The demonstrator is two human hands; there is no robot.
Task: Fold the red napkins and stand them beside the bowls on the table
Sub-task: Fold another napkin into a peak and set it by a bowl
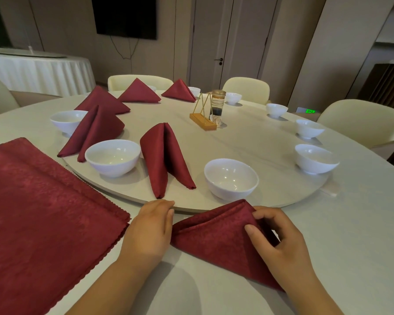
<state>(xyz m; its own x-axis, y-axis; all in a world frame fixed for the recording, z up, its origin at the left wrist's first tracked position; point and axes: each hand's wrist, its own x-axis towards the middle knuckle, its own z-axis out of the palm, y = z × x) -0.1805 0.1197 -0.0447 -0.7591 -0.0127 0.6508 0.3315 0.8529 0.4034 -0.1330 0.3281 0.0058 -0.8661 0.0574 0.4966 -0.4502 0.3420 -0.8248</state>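
Note:
A folded red napkin [216, 235] lies as a triangle on the table in front of me. My left hand [149, 228] rests on its left corner, fingers curled down at the turntable's edge. My right hand [275, 237] pinches the napkin's right fold between thumb and fingers. A stack of flat red napkins [39, 212] lies to the left. Several folded napkins stand on the turntable, the nearest [164, 160] between two white bowls [113, 156] [231, 178].
The round turntable [271, 137] carries several more white bowls [315, 158] around its rim and a wooden holder with a glass jar [205, 117] in the middle. Cream chairs [359, 119] ring the table. Bare tabletop lies to my right.

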